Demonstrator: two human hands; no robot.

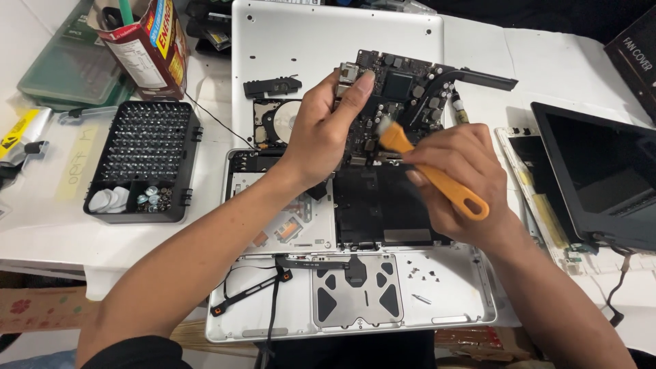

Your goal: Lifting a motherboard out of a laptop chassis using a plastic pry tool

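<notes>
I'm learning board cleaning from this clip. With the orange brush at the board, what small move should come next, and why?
Probably a short sweep of the orange-handled brush across the circuit board, away from the left hand. The bristles already sit at the board's lower middle, the right hand grips the handle, and the left hand holds the board tilted above the open laptop case.

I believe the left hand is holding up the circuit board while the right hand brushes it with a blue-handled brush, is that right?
Not quite: the brush has an orange handle, not blue, as the head view shows. The rest holds: the left hand holds up the circuit board while the right hand brushes it.
</notes>
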